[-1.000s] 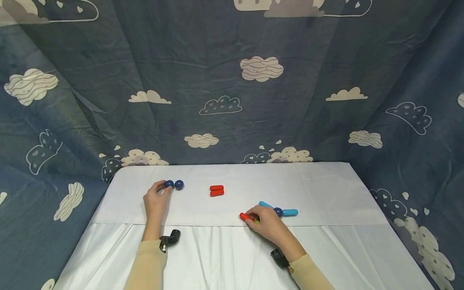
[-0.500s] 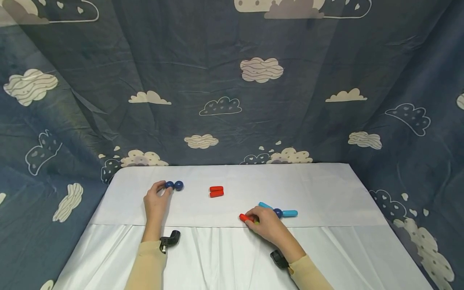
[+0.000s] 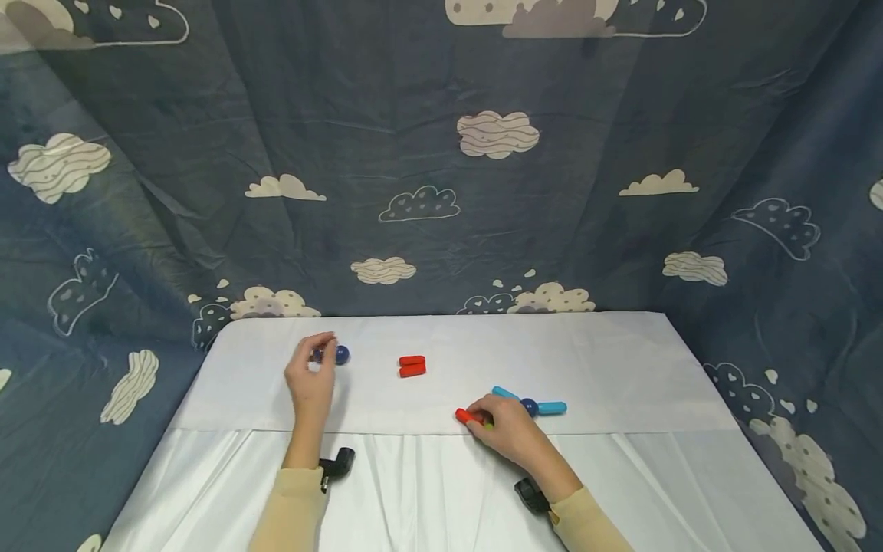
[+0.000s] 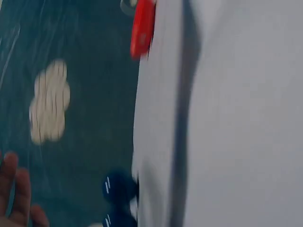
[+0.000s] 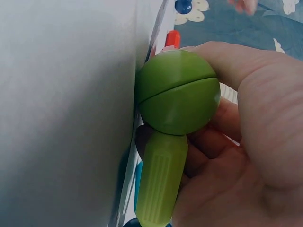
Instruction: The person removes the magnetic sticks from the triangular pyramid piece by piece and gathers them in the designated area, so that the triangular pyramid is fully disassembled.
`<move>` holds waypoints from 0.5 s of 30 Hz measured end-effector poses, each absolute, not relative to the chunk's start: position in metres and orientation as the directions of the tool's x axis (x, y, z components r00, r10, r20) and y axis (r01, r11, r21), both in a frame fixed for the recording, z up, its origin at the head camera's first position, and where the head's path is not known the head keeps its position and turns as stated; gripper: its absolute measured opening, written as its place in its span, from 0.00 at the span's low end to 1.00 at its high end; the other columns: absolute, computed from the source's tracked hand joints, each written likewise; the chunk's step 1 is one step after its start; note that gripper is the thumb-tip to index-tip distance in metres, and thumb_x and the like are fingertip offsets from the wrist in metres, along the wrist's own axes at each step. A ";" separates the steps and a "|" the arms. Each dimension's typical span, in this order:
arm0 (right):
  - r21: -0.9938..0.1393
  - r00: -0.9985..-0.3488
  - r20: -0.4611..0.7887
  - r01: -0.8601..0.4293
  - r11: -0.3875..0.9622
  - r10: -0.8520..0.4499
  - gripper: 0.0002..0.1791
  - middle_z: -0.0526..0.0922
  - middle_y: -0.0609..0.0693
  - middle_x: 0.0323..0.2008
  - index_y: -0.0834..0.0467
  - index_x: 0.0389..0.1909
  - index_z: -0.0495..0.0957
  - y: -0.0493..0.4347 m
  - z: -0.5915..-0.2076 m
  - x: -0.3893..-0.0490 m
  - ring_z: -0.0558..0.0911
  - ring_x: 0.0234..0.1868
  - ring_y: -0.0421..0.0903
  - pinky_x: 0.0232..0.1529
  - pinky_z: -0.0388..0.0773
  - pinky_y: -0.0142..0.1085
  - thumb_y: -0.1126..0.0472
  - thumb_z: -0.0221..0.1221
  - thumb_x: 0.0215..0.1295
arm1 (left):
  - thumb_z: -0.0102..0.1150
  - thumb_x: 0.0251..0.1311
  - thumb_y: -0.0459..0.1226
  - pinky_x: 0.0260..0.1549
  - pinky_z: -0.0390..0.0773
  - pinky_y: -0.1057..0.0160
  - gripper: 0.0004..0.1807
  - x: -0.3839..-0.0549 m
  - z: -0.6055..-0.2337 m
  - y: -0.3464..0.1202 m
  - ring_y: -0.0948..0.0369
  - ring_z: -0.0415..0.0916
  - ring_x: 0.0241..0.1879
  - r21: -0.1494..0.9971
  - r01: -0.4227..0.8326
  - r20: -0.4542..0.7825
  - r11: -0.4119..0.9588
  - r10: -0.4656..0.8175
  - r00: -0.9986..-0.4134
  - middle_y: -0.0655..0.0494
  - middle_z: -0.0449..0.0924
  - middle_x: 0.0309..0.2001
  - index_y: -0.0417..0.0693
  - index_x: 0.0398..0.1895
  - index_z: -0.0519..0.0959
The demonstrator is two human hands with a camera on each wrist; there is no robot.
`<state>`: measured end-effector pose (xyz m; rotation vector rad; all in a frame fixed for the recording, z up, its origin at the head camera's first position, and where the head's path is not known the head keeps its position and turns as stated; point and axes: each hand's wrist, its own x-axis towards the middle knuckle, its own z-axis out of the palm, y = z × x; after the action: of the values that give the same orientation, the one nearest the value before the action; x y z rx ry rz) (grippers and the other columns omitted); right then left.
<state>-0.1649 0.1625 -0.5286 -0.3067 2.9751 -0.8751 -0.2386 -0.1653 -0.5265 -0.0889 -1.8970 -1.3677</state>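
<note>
No text, label, brand, number or sign can be read in any of the three views.
</note>
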 end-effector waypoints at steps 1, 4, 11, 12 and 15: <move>-0.537 -0.981 0.035 -0.181 0.824 -0.193 0.10 0.85 0.41 0.36 0.51 0.45 0.90 0.163 -0.529 -0.165 0.75 0.35 0.38 0.39 0.78 0.33 0.57 0.74 0.64 | 0.71 0.65 0.28 0.41 0.75 0.59 0.08 -0.237 -0.526 -0.153 0.67 0.81 0.41 0.746 0.523 0.649 0.412 -0.277 -0.709 0.44 0.89 0.42 0.38 0.46 0.88; -0.539 -0.977 0.063 -0.203 0.817 -0.201 0.09 0.86 0.41 0.36 0.52 0.44 0.90 0.165 -0.529 -0.165 0.76 0.35 0.37 0.39 0.79 0.33 0.58 0.75 0.64 | 0.74 0.61 0.29 0.40 0.81 0.56 0.12 -0.231 -0.529 -0.113 0.58 0.85 0.41 0.696 0.606 0.646 0.385 0.034 -0.763 0.50 0.91 0.43 0.43 0.48 0.89; -0.559 -0.960 0.114 -0.276 0.782 -0.257 0.10 0.87 0.42 0.36 0.53 0.45 0.90 0.165 -0.530 -0.164 0.77 0.35 0.35 0.38 0.78 0.31 0.59 0.74 0.65 | 0.72 0.67 0.41 0.58 0.83 0.58 0.18 -0.206 -0.547 -0.052 0.60 0.84 0.54 0.785 0.505 0.305 0.358 0.486 -0.819 0.61 0.89 0.55 0.49 0.59 0.86; -0.557 -0.957 0.123 -0.286 0.780 -0.263 0.10 0.87 0.42 0.36 0.54 0.45 0.89 0.165 -0.530 -0.164 0.77 0.35 0.35 0.37 0.78 0.30 0.59 0.74 0.65 | 0.72 0.67 0.41 0.60 0.82 0.59 0.18 -0.204 -0.549 -0.048 0.61 0.84 0.55 0.797 0.483 0.271 0.362 0.501 -0.822 0.61 0.89 0.55 0.50 0.59 0.86; -0.555 -0.955 0.136 -0.294 0.779 -0.264 0.09 0.87 0.42 0.36 0.54 0.45 0.89 0.165 -0.530 -0.164 0.78 0.34 0.35 0.36 0.78 0.29 0.59 0.74 0.65 | 0.72 0.67 0.41 0.60 0.82 0.61 0.15 -0.201 -0.552 -0.043 0.64 0.84 0.55 0.817 0.433 0.209 0.381 0.503 -0.838 0.64 0.89 0.53 0.54 0.56 0.88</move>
<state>-0.1643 0.1655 -0.5297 -0.4719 3.0102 -0.9521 -0.2010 -0.0428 -0.5520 -0.9071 -2.6707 -1.5434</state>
